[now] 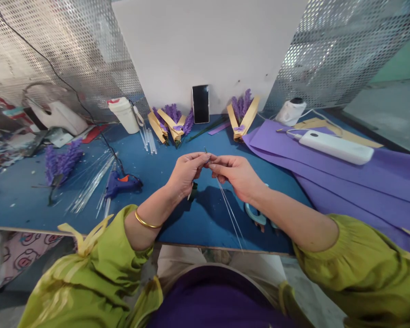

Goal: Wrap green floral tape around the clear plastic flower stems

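Above the middle of the blue table, my left hand [186,173] and my right hand [241,175] meet fingertip to fingertip, both closed in a pinch. Several thin pale wires [229,210] run from between the fingers down toward the table's front edge. A small green tip [206,149] pokes up just past the fingertips; what it belongs to is hidden. Below my left hand a dark green piece [193,190] shows in part. Light blue scissors [254,214] lie partly under my right forearm.
On the left are a blue glue gun [123,183], clear strips [94,182] and purple flowers [62,161]. Wrapped bouquets [175,127] and a phone [200,105] stand at the back. Purple sheets [345,182] and a white power strip [336,146] cover the right.
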The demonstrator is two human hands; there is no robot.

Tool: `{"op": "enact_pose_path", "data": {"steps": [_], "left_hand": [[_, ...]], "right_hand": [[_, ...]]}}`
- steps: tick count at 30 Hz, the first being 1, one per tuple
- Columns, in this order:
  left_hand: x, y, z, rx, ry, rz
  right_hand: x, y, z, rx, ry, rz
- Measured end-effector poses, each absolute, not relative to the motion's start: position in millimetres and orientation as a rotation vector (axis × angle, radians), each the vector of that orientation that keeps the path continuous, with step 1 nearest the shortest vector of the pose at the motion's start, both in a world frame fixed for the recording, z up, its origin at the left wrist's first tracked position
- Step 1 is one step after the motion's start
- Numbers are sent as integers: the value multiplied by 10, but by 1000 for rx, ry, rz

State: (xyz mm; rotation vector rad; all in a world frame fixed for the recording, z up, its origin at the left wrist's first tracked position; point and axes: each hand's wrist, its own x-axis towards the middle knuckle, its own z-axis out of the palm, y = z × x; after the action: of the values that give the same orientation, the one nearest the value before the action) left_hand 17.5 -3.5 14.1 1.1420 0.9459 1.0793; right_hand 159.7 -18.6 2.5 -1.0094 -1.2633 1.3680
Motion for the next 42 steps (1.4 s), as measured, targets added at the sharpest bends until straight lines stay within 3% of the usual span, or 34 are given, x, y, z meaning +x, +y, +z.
{"op": "enact_pose_path", "data": {"steps": [28, 35, 42], "left_hand": [[145, 23, 109, 1103, 929, 1082], [152, -16, 113, 1162, 873, 1086], [195, -88, 67, 1260, 766, 791]], "right_hand": [[1611, -211, 80, -1030, -1320, 1356], [1779, -52, 160, -1076, -1255, 1152], [1828, 21, 111, -854, -1221, 1586]]}}
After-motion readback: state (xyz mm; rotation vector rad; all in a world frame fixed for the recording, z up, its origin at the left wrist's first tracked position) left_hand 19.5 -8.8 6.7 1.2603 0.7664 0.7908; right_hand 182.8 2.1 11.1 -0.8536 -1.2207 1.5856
